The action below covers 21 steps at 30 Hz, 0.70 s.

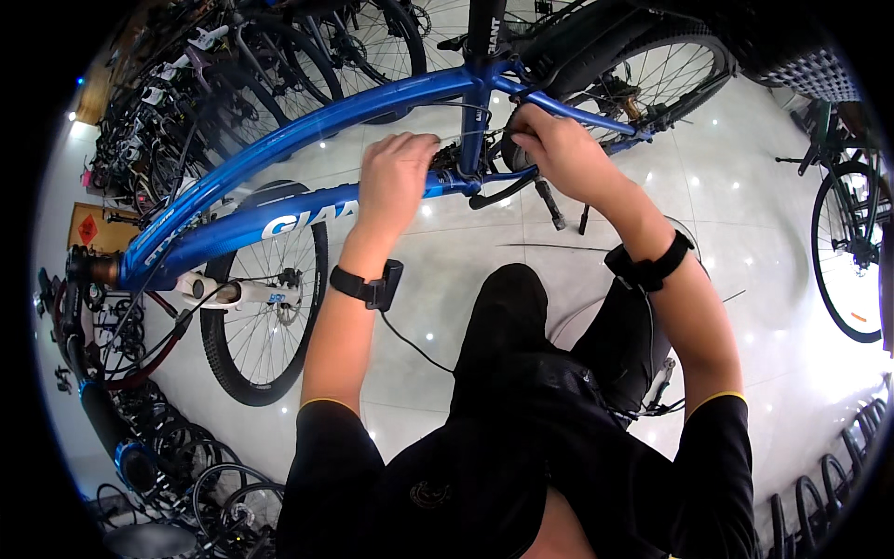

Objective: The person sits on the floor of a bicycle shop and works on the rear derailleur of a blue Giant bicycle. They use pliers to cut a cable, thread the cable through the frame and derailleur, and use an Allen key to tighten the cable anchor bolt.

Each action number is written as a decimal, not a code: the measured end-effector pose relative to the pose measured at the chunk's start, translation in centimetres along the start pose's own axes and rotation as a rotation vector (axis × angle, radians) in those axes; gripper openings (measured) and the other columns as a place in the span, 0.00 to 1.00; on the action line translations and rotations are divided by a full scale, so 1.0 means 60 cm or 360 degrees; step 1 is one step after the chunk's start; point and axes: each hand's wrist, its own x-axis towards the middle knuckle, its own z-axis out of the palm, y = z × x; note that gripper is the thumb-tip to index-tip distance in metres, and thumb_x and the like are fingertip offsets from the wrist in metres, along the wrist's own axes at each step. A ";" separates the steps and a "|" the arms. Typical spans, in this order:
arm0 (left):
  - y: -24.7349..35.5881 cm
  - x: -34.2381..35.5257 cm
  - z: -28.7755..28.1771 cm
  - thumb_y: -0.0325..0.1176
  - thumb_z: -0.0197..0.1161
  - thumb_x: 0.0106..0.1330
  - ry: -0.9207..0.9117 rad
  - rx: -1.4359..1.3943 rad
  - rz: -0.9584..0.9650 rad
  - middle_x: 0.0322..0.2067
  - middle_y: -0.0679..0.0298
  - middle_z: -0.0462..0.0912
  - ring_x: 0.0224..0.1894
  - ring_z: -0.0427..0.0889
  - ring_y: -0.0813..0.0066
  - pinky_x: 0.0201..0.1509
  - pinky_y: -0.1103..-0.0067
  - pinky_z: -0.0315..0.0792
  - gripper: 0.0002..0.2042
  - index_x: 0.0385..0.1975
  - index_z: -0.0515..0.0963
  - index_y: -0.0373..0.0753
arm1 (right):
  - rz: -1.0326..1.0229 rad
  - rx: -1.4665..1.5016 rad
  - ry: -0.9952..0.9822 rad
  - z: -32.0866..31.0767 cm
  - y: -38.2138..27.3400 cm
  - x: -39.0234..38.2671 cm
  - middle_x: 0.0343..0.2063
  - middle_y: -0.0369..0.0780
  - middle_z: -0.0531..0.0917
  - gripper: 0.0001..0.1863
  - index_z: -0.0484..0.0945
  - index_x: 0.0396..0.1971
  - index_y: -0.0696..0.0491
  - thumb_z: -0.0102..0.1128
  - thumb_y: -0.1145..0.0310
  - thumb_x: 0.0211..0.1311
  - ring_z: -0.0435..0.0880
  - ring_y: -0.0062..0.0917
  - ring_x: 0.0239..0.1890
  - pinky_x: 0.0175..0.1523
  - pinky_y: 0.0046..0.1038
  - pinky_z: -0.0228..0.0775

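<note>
A blue bicycle frame point(307, 126) stretches across in front of me, with its seat tube point(475, 130) between my hands. My left hand point(396, 177) is closed, its fingers curled together over the down tube, left of the seat tube. On the other side, my right hand point(563, 158) pinches thumb and forefinger beside the frame's rear part. A thin cable point(466, 136) seems to run from one hand to the other past the seat tube; the fingertips partly hide its ends. Below my right hand hangs a crank arm point(549, 203).
The bicycle's front wheel point(265, 307) and white fork point(247, 293) are at left, the rear wheel point(652, 84) at upper right. Many bicycles point(270, 74) crowd the far left. Another bicycle wheel point(847, 252) stands at right. Loose thin cable point(559, 246) lies near my knees.
</note>
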 end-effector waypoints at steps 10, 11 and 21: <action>0.007 -0.032 -0.028 0.27 0.63 0.58 0.0375 0.0446 0.0089 0.34 0.62 0.81 0.39 0.77 0.62 0.50 0.69 0.69 0.08 0.37 0.80 0.38 | -0.0584 -0.0324 0.0642 0.109 -0.026 0.060 0.29 0.39 0.75 0.10 0.79 0.34 0.57 0.57 0.80 0.49 0.78 0.35 0.35 0.38 0.32 0.73; 0.006 -0.047 -0.037 0.28 0.64 0.58 0.0476 0.0445 0.0109 0.35 0.61 0.81 0.39 0.78 0.60 0.51 0.69 0.69 0.08 0.37 0.80 0.38 | -0.0589 -0.0361 0.0657 0.108 -0.022 0.062 0.29 0.38 0.75 0.11 0.79 0.34 0.57 0.57 0.80 0.48 0.78 0.34 0.35 0.38 0.32 0.73; -0.030 -0.027 -0.032 0.35 0.59 0.68 0.0662 -0.2216 -0.1272 0.49 0.61 0.75 0.44 0.73 0.73 0.48 0.78 0.67 0.13 0.49 0.70 0.42 | -0.0646 -0.0358 0.0687 0.125 -0.031 0.076 0.31 0.38 0.75 0.11 0.78 0.31 0.55 0.56 0.79 0.44 0.76 0.32 0.37 0.39 0.31 0.74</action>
